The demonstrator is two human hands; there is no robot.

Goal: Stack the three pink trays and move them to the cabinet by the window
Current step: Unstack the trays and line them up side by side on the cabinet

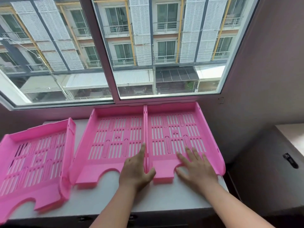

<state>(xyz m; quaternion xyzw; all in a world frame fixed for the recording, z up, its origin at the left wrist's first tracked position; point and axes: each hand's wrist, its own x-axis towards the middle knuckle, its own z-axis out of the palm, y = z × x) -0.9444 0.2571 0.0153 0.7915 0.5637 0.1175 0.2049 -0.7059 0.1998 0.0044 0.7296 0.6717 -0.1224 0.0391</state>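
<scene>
Three pink slotted trays lie side by side on a white cabinet top (164,198) under the window. The left tray (32,162) sits apart and angled, overhanging the front edge. The middle tray (111,142) and the right tray (179,134) touch along their sides. My left hand (136,170) rests at the seam between them, fingers over the adjoining walls and thumb on the right tray's front lip; whether it grips them I cannot tell. My right hand (195,167) lies flat, fingers spread, on the right tray's floor near its front notch.
A large sliding window (115,46) rises directly behind the trays. A wall (263,79) closes the right side. A lower dark cabinet with a light top (292,139) stands at the right. Dark drawer fronts (131,218) run below the white top.
</scene>
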